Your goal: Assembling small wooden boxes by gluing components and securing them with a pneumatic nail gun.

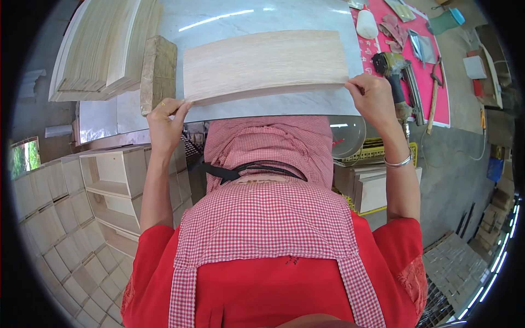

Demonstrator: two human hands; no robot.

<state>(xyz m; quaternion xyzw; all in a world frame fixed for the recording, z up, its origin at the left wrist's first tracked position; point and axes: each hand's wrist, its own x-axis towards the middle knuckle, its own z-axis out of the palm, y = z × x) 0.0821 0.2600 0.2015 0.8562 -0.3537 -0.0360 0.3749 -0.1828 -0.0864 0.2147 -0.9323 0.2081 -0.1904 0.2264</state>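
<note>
A long pale wooden board (265,60) lies on the light marbled tabletop (246,19) in front of me, its near edge showing some thickness or shadow. At its near left corner, my left hand (165,117) pinches the wood between thumb and fingers. My right hand (374,97) grips the opposite near corner in the same way, a silver bangle on that wrist. A block wrapped in brown tape (158,71) stands just beyond my left hand, beside the board's left end.
Tall stacks of thin wooden panels (104,46) stand at the far left. On the right, a pink cloth (437,104) bears a nail gun (402,76), a hammer (435,90) and a white glue bottle (366,23). Wooden boxes (112,175) are piled at lower left; a yellow crate (374,150) holds panels.
</note>
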